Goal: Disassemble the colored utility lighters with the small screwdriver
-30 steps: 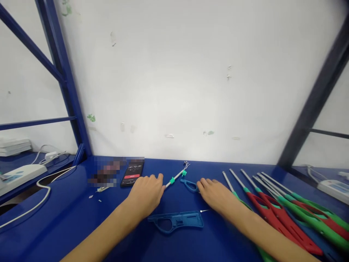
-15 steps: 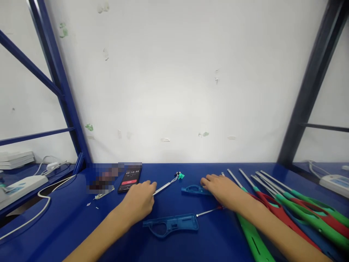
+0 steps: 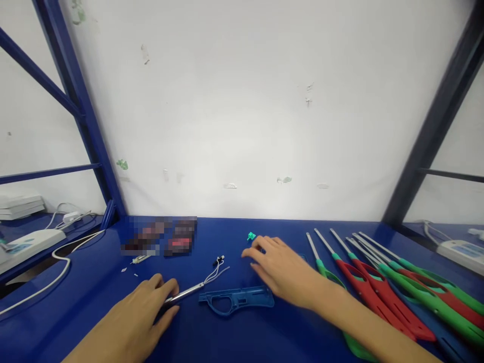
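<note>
My left hand (image 3: 132, 315) has a slim metal lighter tube (image 3: 186, 292) between thumb and fingers, low over the blue table. White wires (image 3: 215, 275) trail from the tube's far end, with a small black piece (image 3: 218, 261) at their tip. One half of a blue lighter casing (image 3: 245, 298) lies just right of the tube. My right hand (image 3: 278, 267) hovers beyond that casing, fingers apart and slightly bent, apparently holding nothing. A small green part (image 3: 251, 236) sits just past its fingertips. Another blue piece (image 3: 302, 257) is mostly hidden behind the right hand.
Several long-nosed lighters in red (image 3: 378, 297), green (image 3: 423, 292) and blue lie at the right. At the back left are blurred items (image 3: 180, 237) and a clear-looking slim part (image 3: 143, 257). A white cable (image 3: 68, 272) runs along the left edge; a white wall stands behind.
My left hand has drawn the tube and its wires nearer and leftward, away from the green part. My right hand has left the far blue casing piece and moved left.
</note>
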A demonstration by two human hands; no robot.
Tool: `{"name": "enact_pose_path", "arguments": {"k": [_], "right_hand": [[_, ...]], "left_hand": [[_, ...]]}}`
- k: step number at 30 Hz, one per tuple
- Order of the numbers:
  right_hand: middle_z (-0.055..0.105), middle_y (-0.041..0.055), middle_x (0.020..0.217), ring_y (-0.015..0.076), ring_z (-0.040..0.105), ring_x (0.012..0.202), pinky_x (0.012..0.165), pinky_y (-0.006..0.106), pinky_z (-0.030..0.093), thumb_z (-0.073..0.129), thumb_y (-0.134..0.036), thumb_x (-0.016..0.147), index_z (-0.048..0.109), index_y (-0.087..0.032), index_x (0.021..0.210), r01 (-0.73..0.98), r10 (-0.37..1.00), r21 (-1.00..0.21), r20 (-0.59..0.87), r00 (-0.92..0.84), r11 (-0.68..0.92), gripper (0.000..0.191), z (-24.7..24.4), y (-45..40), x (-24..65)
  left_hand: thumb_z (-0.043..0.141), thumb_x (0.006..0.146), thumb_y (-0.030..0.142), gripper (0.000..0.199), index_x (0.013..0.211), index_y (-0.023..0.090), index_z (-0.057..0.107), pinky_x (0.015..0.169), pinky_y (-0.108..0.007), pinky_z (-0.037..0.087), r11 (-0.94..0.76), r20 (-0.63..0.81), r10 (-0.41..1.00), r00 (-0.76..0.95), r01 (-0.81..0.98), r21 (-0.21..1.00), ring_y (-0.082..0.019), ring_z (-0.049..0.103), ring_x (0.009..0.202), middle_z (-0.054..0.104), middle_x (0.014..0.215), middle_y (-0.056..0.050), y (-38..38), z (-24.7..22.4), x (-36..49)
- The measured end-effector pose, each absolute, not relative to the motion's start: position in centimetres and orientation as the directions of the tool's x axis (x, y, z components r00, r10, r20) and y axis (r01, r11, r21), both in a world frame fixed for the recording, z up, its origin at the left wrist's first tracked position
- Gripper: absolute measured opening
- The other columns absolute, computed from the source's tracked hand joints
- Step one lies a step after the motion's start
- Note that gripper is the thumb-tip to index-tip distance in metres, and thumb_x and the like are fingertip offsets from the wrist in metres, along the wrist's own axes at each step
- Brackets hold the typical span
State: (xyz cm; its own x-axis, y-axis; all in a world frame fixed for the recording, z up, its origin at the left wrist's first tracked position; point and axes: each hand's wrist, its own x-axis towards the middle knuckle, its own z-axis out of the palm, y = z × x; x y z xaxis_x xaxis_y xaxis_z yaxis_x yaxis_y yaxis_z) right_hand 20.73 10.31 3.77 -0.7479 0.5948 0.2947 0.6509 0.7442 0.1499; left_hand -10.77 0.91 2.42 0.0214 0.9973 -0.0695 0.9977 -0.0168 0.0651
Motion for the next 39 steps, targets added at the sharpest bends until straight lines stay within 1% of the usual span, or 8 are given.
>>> {"name": "enact_pose_path", "arguments": {"k": [6, 14, 17, 24, 30, 33, 36, 39], "right_hand": [[0.062, 0.017, 0.141, 0.035, 0.066, 0.126, 0.104, 0.055, 0.057, 0.072, -0.022, 0.1, 0.059, -0.019, 0.146, 0.532, 0.502, 0.05, 0.267, -0.823, 0.845, 0.048, 2.8, 10.1, 17.3], [0.065, 0.0131, 0.14, 0.0294, 0.071, 0.115, 0.103, 0.051, 0.055, 0.057, -0.022, 0.11, 0.073, -0.021, 0.119, 0.487, 0.511, -0.154, 0.281, -0.812, 0.859, 0.019, 1.5, 11.6, 17.8], [0.073, 0.0089, 0.128, 0.025, 0.072, 0.11, 0.098, 0.043, 0.054, 0.054, -0.025, 0.112, 0.073, -0.022, 0.117, 0.473, 0.538, -0.266, 0.299, -0.788, 0.84, 0.02, 2.3, 11.6, 17.9], [0.076, -0.0021, 0.077, 0.0131, 0.065, 0.063, 0.058, 0.024, 0.048, 0.056, -0.046, 0.11, 0.08, -0.026, 0.103, 0.448, 0.641, -0.564, 0.2, -0.741, 0.694, 0.032, 5.1, 10.0, 19.4], [0.074, -0.0014, 0.073, 0.0111, 0.064, 0.061, 0.054, 0.02, 0.045, 0.067, -0.045, 0.103, 0.081, -0.023, 0.09, 0.382, 0.705, -0.807, 0.061, -0.706, 0.451, 0.03, 4.8, 8.7, 20.4], [0.072, -0.0017, 0.071, 0.0111, 0.06, 0.061, 0.054, 0.021, 0.043, 0.067, -0.047, 0.103, 0.082, -0.023, 0.091, 0.364, 0.708, -0.818, 0.073, -0.703, 0.445, 0.031, 3.9, 8.9, 20.4], [0.073, -0.0026, 0.072, 0.0116, 0.058, 0.06, 0.054, 0.022, 0.041, 0.062, -0.046, 0.106, 0.082, -0.025, 0.092, 0.373, 0.682, -0.741, 0.154, -0.715, 0.558, 0.032, 3.0, 9.0, 20.3], [0.079, -0.0013, 0.083, 0.015, 0.065, 0.07, 0.065, 0.027, 0.046, 0.064, -0.037, 0.104, 0.082, -0.026, 0.094, 0.398, 0.675, -0.65, 0.245, -0.696, 0.647, 0.024, 2.6, 8.7, 20.1]], "left_hand": [[0.04, 0.103, 0.025, 0.032, 0.111, 0.024, 0.071, 0.086, -0.045, 0.051, -0.161, 0.109, 0.983, 0.15, 0.982, 0.097, -0.031, 0.065, 0.098, 0.066, 0.11, -0.011, 2.8, 0.4, -10.0], [0.033, 0.109, 0.025, 0.031, 0.101, 0.025, 0.064, 0.082, -0.042, 0.044, -0.245, 0.13, 0.965, 0.227, 0.959, 0.14, -0.028, 0.061, 0.09, 0.067, 0.102, -0.007, 3.1, 1.2, -9.8], [0.03, 0.112, 0.032, 0.033, 0.103, 0.026, 0.061, 0.083, -0.041, 0.044, -0.252, 0.188, 0.958, 0.218, 0.95, 0.182, -0.027, 0.06, 0.092, 0.067, 0.102, -0.005, 2.6, 2.2, -10.0], [0.036, 0.113, 0.04, 0.032, 0.104, 0.028, 0.064, 0.082, -0.036, 0.047, -0.354, 0.331, 0.91, 0.25, 0.884, 0.306, -0.025, 0.06, 0.089, 0.067, 0.096, -0.002, 1.1, 3.2, -10.5], [0.045, 0.114, 0.041, 0.025, 0.117, 0.032, 0.068, 0.094, -0.03, 0.049, -0.378, 0.278, 0.919, 0.279, 0.824, 0.422, -0.02, 0.066, 0.104, 0.071, 0.113, 0.002, -0.1, 5.0, -9.6], [0.044, 0.115, 0.04, 0.026, 0.116, 0.032, 0.069, 0.095, -0.027, 0.048, -0.352, 0.236, 0.933, 0.27, 0.819, 0.454, -0.018, 0.067, 0.104, 0.071, 0.113, 0.003, -0.3, 5.7, -9.2], [0.045, 0.114, 0.039, 0.026, 0.112, 0.031, 0.069, 0.092, -0.026, 0.049, -0.324, 0.162, 0.946, 0.281, 0.823, 0.466, -0.017, 0.067, 0.101, 0.071, 0.11, 0.003, -0.3, 5.8, -9.2], [0.046, 0.114, 0.038, 0.026, 0.109, 0.031, 0.07, 0.091, -0.027, 0.049, -0.303, 0.113, 0.952, 0.284, 0.832, 0.464, -0.018, 0.067, 0.099, 0.072, 0.107, 0.003, -0.1, 5.6, -9.3]]}}
